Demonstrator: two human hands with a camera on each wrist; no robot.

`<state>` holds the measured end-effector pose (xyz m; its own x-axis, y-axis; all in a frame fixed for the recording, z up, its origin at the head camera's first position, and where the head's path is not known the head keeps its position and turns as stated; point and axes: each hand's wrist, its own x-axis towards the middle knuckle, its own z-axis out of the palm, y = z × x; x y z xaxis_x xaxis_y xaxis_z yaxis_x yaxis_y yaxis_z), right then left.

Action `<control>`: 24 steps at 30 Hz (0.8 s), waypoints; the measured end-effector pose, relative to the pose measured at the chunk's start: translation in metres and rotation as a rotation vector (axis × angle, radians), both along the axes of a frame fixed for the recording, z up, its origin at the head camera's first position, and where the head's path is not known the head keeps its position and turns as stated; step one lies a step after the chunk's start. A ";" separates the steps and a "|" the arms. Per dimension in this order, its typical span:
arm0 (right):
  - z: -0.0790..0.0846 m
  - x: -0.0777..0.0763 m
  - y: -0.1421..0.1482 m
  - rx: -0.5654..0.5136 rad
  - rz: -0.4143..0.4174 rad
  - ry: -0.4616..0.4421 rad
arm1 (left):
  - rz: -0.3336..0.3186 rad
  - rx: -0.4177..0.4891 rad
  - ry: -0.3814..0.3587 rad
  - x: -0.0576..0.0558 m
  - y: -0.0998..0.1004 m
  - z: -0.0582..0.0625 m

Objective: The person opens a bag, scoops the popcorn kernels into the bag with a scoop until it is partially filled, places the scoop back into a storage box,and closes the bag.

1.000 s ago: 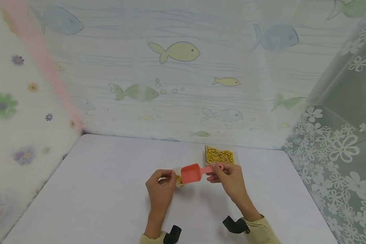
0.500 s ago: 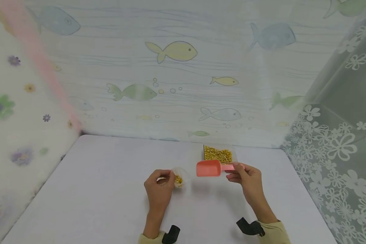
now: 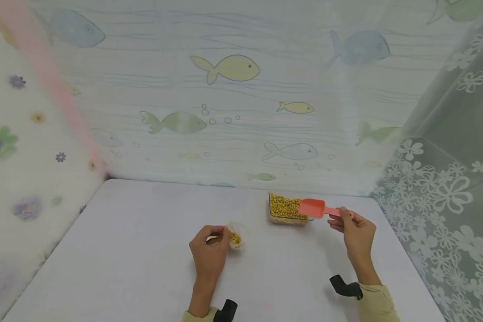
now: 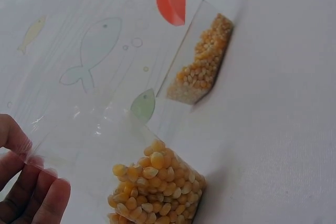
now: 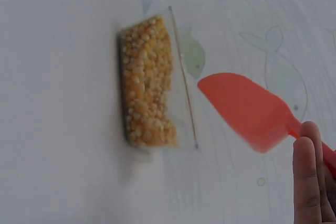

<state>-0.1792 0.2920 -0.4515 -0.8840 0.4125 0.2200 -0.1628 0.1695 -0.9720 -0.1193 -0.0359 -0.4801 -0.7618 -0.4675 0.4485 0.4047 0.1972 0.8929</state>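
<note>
My left hand point(image 3: 212, 248) pinches the upper edge of a clear plastic bag point(image 4: 100, 129). Yellow corn kernels point(image 4: 157, 187) fill the bottom of the bag, which stands on the table. In my right hand point(image 3: 356, 232) is the handle of a red-orange scoop point(image 3: 311, 208). The scoop's blade is above the right part of a clear rectangular container point(image 3: 287, 220) that holds many more corn kernels point(image 5: 147, 87). In the right wrist view the scoop point(image 5: 247, 111) is tilted, its tip just beyond the container's rim, and no kernels show on it.
A white tabletop point(image 3: 137, 259) spreads under both hands. Behind it hangs a sheet printed with fish point(image 3: 233, 67), and a grey-green panel with white flowers point(image 3: 455, 197) borders the right side. Black wrist mounts point(image 3: 346, 287) stick out from both sleeves.
My right hand has carried the scoop from over the bag, rightward and away, to the kernel container. The left hand keeps its pinch on the bag and has barely moved.
</note>
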 end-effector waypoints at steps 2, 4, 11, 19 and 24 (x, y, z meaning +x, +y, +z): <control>-0.001 -0.004 0.002 0.050 -0.016 0.017 | 0.001 -0.003 0.004 0.000 0.000 -0.001; 0.000 -0.009 0.002 0.113 -0.022 0.031 | -0.004 -0.001 0.007 0.000 0.000 0.000; 0.001 -0.024 -0.002 0.216 -0.005 -0.014 | 0.005 -0.002 -0.009 0.000 -0.001 0.002; -0.008 -0.037 -0.014 0.170 0.119 -0.129 | 0.009 -0.017 -0.004 0.008 0.003 0.025; -0.018 -0.044 -0.019 0.015 0.166 -0.229 | 0.004 -0.022 0.006 0.011 0.003 0.033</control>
<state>-0.2229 0.2726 -0.4698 -0.9665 0.2565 0.0118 0.0340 0.1736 -0.9842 -0.1082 -0.0331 -0.4472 -0.7569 -0.4609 0.4633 0.4092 0.2185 0.8859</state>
